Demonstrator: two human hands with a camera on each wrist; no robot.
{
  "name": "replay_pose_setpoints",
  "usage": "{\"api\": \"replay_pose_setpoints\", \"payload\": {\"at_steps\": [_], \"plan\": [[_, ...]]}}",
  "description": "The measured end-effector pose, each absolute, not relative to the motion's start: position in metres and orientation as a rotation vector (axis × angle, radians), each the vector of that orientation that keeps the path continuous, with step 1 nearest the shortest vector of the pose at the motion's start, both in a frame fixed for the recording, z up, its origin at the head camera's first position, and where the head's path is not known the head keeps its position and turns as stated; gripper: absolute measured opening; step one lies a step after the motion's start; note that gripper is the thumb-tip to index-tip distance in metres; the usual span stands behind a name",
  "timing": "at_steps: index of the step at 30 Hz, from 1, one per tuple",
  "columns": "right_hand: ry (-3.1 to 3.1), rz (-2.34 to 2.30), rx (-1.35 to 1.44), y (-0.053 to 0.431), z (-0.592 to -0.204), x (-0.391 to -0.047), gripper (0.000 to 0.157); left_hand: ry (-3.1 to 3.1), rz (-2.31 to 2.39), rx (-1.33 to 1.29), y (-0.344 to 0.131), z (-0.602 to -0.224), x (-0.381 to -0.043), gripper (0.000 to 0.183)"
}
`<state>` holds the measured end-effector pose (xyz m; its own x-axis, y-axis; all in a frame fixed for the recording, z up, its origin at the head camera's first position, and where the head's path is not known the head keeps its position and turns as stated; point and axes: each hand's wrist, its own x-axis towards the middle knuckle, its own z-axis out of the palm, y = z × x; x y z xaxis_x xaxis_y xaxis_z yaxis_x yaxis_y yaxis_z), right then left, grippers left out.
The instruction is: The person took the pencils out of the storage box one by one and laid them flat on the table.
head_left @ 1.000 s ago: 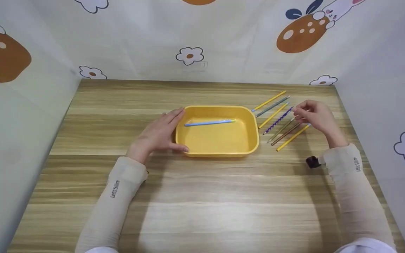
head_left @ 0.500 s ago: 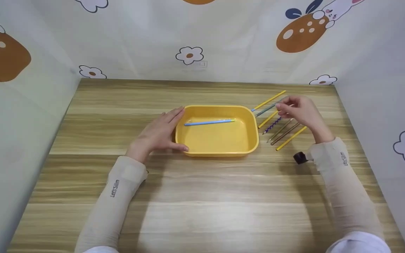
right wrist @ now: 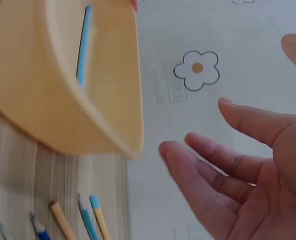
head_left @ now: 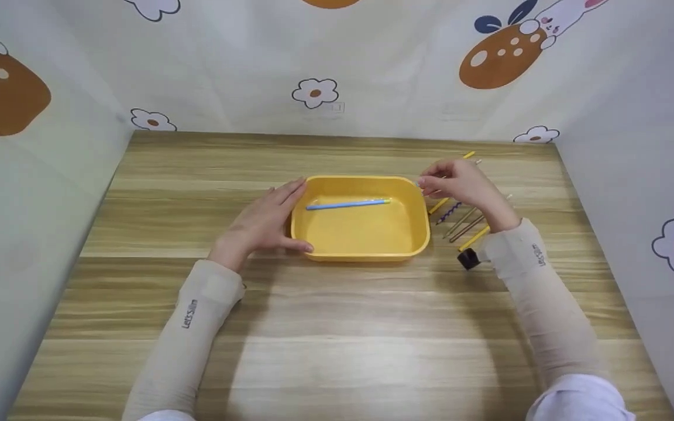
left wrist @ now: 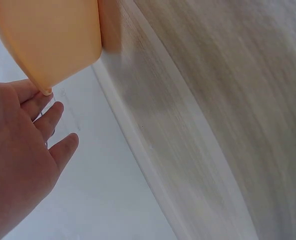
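A yellow plastic box [head_left: 360, 257] stands on the wooden table, and one light-blue pencil [head_left: 348, 204] lies inside it. At the box's left end, my left hand [head_left: 264, 219] holds the rim between thumb and fingertips; in the left wrist view its outer fingers stand free of the wall. My right hand [head_left: 460, 184] hovers by the far right corner of the box, its thumb and fingers apart with nothing between them in the right wrist view. Beneath and beside it lie several pencils, among them a purple spiral one [head_left: 448, 214] and a yellow one [head_left: 473, 240], partly hidden by the hand and wrist.
Pale walls printed with flowers [head_left: 315, 93] and rabbits enclose the table at the back and sides. A small black wrist camera [head_left: 468, 258] hangs from the right sleeve above the near ends of the pencils.
My right hand has moved left across the row of pencils to the box's far right corner. The left hand, the box and the blue pencil keep their places.
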<state>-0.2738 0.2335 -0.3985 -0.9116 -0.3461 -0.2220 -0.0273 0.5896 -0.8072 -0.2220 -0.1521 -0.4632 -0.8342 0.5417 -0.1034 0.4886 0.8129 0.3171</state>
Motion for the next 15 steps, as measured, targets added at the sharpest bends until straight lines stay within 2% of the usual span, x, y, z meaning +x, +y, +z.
{"api": "replay_pose_setpoints", "payload": {"at_steps": [15], "plan": [[2.392, -0.914, -0.164, 0.17, -0.4, -0.291, 0.047, 2.812, 0.434, 0.798, -0.151, -0.462, -0.221, 0.128]]}}
